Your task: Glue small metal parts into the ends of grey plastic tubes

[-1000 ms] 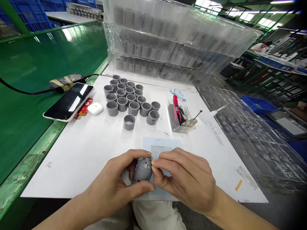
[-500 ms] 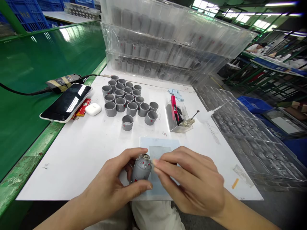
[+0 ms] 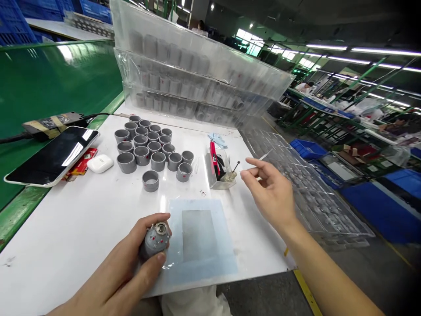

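My left hand (image 3: 121,267) is shut around a grey cylindrical housing (image 3: 155,240) with a metal fitting on top and small red marks. My right hand (image 3: 271,191) is raised above the table's right side, with its fingers apart and nothing visible in them. The nearest thing to it is a clear acrylic box (image 3: 212,180) holding a red-handled tool (image 3: 213,158). A pale blue film sheet (image 3: 200,241) lies on the white table (image 3: 66,228) beside the housing. Several grey sleeves (image 3: 142,156) stand grouped further back, with one (image 3: 150,181) apart.
A smartphone (image 3: 52,156) and white earbud case (image 3: 100,163) lie at the table's left, beside a green bench (image 3: 49,87). Stacked clear trays (image 3: 197,74) of grey parts stand behind. A clear tray (image 3: 302,184) lies right of the table.
My right hand has let go of the housing and moved up and right. My left hand keeps it, lower and further left. The whole view has swung left.
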Demonstrator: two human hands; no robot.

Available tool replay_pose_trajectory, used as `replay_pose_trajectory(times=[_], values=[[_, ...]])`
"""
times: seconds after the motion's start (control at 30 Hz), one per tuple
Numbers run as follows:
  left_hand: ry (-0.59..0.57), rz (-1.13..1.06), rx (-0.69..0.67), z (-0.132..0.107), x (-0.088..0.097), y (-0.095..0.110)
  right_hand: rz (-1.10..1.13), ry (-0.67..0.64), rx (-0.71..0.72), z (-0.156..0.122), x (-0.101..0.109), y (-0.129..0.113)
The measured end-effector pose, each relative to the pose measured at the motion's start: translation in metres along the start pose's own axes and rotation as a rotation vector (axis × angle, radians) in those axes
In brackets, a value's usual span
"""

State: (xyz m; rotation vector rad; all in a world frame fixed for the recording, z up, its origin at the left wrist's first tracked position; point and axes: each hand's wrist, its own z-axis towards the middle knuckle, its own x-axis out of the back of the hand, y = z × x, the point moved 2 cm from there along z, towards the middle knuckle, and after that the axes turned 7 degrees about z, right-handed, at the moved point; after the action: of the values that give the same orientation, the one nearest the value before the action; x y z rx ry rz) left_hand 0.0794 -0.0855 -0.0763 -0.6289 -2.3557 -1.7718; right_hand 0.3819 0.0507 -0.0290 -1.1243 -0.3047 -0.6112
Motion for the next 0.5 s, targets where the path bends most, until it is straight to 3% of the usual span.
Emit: replay_pose_trajectory(times=[0.1,0.27,0.4,0.5], values=[[-0.022,0.041,0.000,-0.002,0.003,0.003,-0.086,-0.094,0.027,0.011,-0.007,-0.007],[-0.100,0.018,-0.063,-0.002,0.008,0.004,-0.072,0.144,0.097,0.012,-0.001,-0.014],[-0.164,0.004,-0.151,0.002,0.010,0.001,-0.129,0.012,0.126,0.005,0.005,-0.013],[-0.204,-0.019,-0.220,0.004,0.011,-0.001,-0.035,0.173,0.203,-0.007,0.015,-0.021]])
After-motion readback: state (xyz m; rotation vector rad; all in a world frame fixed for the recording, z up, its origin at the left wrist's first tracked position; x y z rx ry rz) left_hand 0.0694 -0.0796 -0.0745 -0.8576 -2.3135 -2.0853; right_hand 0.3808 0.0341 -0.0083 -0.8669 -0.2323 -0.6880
